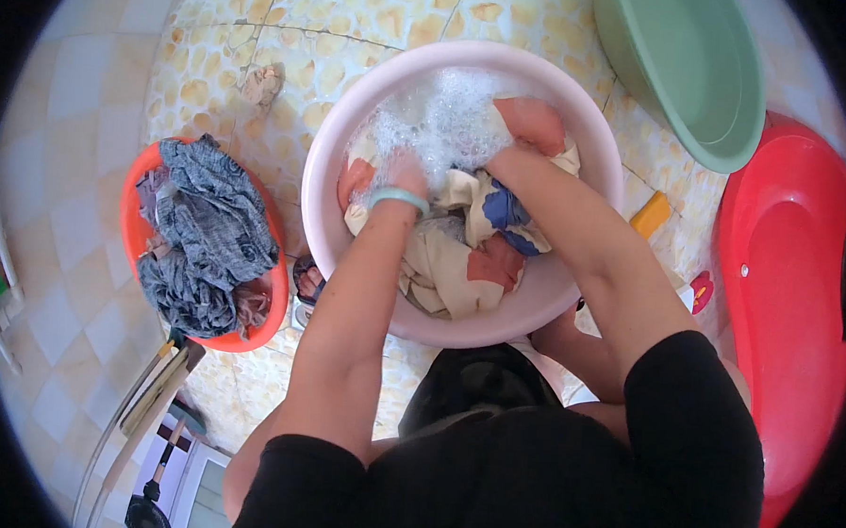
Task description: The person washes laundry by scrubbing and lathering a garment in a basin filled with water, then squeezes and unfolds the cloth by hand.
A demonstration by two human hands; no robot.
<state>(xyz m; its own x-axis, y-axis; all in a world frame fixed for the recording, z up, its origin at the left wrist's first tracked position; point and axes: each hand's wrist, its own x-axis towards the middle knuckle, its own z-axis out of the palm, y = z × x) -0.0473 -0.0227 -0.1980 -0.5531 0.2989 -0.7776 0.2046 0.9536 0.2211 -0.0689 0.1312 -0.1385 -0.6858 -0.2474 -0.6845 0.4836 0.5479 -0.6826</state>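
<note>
A big pale pink basin (pixel 604 192) stands in front of me, holding soapy water with white suds (pixel 448 114) and a wet cream cloth (pixel 442 260) patterned with orange-red and blue patches. My left hand (pixel 406 172), with a pale green bangle (pixel 399 198) at its wrist, dips into the suds at the left of the basin, against the cloth. My right hand (pixel 505 164) reaches into the foam near the basin's middle, beside an orange-red patch of the cloth. Foam and cloth cover the fingers of both hands, so their grip is hidden.
An orange basin (pixel 271 319) heaped with dark grey-blue patterned clothes (pixel 213 212) sits at the left. A green basin (pixel 704 88) and a long red tub (pixel 790 280) are on the right, with a yellow block (pixel 650 214) nearby. A crumpled beige piece (pixel 262 84) lies on the tiled floor.
</note>
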